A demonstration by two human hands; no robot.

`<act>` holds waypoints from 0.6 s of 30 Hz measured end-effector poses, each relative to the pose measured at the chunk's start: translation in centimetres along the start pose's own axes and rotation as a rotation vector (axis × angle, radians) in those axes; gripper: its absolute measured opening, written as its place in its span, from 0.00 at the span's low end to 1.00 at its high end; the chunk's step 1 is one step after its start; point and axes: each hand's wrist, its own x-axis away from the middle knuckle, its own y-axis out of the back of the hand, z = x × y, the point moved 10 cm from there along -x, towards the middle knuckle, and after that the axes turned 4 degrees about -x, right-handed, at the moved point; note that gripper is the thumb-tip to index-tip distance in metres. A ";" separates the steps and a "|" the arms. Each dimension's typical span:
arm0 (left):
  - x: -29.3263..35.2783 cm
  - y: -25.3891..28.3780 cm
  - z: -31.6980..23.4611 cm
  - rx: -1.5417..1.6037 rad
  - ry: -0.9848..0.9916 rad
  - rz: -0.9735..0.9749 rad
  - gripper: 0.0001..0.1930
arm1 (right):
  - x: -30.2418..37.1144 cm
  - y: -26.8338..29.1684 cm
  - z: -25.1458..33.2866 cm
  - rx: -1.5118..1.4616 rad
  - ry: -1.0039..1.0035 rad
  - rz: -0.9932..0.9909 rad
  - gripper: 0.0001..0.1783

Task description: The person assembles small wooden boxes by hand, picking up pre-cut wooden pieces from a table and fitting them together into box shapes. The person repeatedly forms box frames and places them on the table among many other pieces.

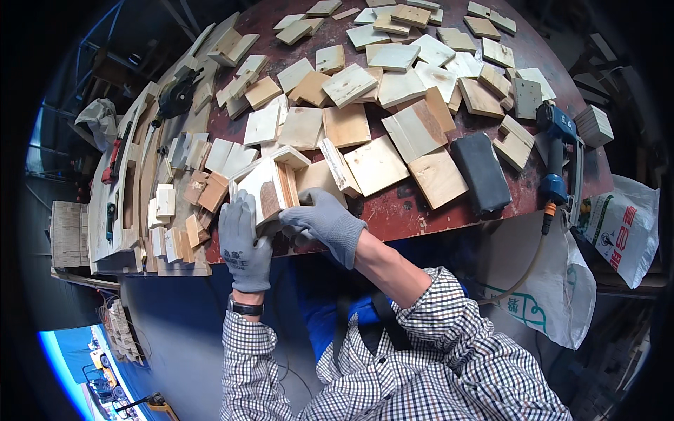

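Note:
Both my hands wear grey work gloves and are at the front edge of a red table (393, 217). Between them, several flat wooden blocks (265, 195) are held together on edge. My left hand (243, 242) lies along their left side, fingers pointing away from me and thumb bent in toward them. My right hand (324, 223) has its fingers curled at the near right corner of the blocks. Its fingertips are partly hidden. Just right of the held blocks, another wooden board (340, 168) stands tilted among loose pieces.
Many loose wooden blocks (404, 88) cover the table. A dark grey block (481, 172) lies to the right, near a blue air nailer (557, 151) with a hose. Smaller wood pieces (168, 242) are at left, beside long timber strips. White sacks (554, 281) hang at right.

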 end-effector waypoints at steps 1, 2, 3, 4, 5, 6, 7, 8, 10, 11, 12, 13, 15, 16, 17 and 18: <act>-0.5 0.2 -0.4 -0.015 0.010 0.014 0.39 | 0.1 0.5 0.7 -0.013 0.085 -0.056 0.30; -1.0 0.3 -1.2 -0.023 0.028 0.024 0.39 | 0.4 1.2 1.3 -0.017 0.167 -0.115 0.29; -1.3 0.5 -2.0 -0.034 0.053 0.039 0.39 | 0.8 1.7 1.7 -0.018 0.243 -0.167 0.28; -1.7 1.0 -3.1 -0.023 0.055 -0.010 0.40 | 0.8 2.2 2.1 0.075 0.212 -0.137 0.26; -1.8 1.0 -3.8 -0.020 0.086 0.004 0.40 | 1.2 2.8 2.4 0.123 0.186 -0.164 0.25; -2.0 0.8 -4.5 -0.017 0.111 0.015 0.40 | 1.6 3.2 3.1 0.125 0.186 -0.118 0.24; -2.3 0.8 -5.2 -0.012 0.136 0.026 0.40 | 2.1 3.5 3.8 0.126 0.184 -0.073 0.23; -2.9 1.2 -6.2 -0.013 0.134 0.012 0.41 | 2.8 4.0 4.5 0.109 0.201 -0.088 0.22; -2.7 1.3 -6.5 0.080 0.195 -0.057 0.39 | 4.4 3.9 6.6 0.229 0.299 -0.121 0.31; -2.8 1.4 -6.8 0.125 0.218 -0.067 0.37 | 5.3 4.0 7.6 0.317 0.389 -0.157 0.35; -2.5 1.0 -6.4 0.253 0.302 -0.067 0.37 | 5.9 4.2 8.5 0.446 0.487 -0.197 0.37; -1.9 0.2 -6.0 0.381 0.385 -0.067 0.37 | 6.4 4.5 9.0 0.576 0.586 -0.235 0.39; 0.1 -2.1 -5.2 0.586 0.547 -0.059 0.37 | 7.4 3.8 9.0 0.781 0.527 -0.243 0.43; 1.7 -3.6 -4.8 0.664 0.628 -0.052 0.37 | 7.4 3.6 8.5 0.832 0.589 -0.216 0.43; 2.7 -4.8 -4.7 0.746 0.706 -0.043 0.37 | 7.5 3.0 8.5 0.882 0.650 -0.195 0.44; 2.7 -4.4 -5.0 0.671 0.614 -0.083 0.37 | 7.5 3.3 7.9 0.950 0.564 -0.209 0.42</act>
